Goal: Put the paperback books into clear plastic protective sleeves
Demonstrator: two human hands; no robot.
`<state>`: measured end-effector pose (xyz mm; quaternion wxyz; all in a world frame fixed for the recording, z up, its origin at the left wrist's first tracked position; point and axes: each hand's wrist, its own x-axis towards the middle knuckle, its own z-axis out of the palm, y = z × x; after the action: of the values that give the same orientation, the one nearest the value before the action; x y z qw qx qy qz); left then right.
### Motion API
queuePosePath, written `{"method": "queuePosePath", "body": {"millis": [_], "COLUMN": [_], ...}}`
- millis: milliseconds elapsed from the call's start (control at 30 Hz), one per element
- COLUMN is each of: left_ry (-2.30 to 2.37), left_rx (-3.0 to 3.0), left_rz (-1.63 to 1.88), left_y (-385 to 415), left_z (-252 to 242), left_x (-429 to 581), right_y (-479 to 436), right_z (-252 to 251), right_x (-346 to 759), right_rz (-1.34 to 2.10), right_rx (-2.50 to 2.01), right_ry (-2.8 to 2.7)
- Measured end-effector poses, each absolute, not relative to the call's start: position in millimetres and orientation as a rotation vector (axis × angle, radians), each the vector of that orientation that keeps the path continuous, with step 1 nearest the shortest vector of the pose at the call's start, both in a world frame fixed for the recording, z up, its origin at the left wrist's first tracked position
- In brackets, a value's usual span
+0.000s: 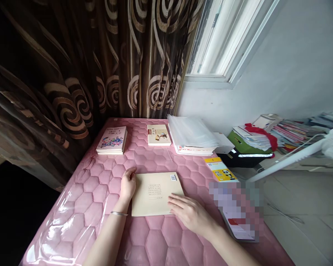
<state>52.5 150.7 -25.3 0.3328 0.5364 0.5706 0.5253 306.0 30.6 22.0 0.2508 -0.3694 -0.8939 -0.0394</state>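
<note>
A cream book (pixel 148 184) lies on the pink padded surface with a barcode and small print on its upward cover. The fingers of my left hand (pixel 128 183) are curled at its left edge, and a thin silver bangle circles that wrist. Flat over the lower right corner of the cover rests my right hand (pixel 187 210), fingers stretched out. Beyond the book, a pink-covered stack of books (pixel 112 140) sits at the left, and a smaller cream book (pixel 158 135) with a drawn figure lies at the back middle.
A thick paper stack under clear plastic (pixel 192 135) sits at the back right. A yellow panda packet (pixel 221 170) and a blurred flat item (pixel 235 210) lie along the right edge. Past it stand a white fan (pixel 302 157) and a green-and-black box (pixel 244 144) of papers. Dark curtains (pixel 138 59) hang behind.
</note>
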Motion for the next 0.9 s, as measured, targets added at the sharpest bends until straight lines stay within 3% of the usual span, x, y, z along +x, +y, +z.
{"method": "queuePosePath", "body": {"millis": [333, 567, 900], "left_ry": [1.37, 1.239, 0.945], "left_rx": [0.954, 0.821, 0.77], "left_rz": [1.221, 1.121, 1.16], "left_y": [176, 202, 173], "left_z": [-13, 5, 17], "left_x": [42, 49, 48], "right_y": [37, 73, 105], "right_z": [40, 60, 44], "right_x": [302, 280, 253], "right_rz": [-0.267, -0.633, -0.411], "right_rx": [-1.172, -1.258, -1.397], "right_ry": [-2.397, -2.306, -2.278]}}
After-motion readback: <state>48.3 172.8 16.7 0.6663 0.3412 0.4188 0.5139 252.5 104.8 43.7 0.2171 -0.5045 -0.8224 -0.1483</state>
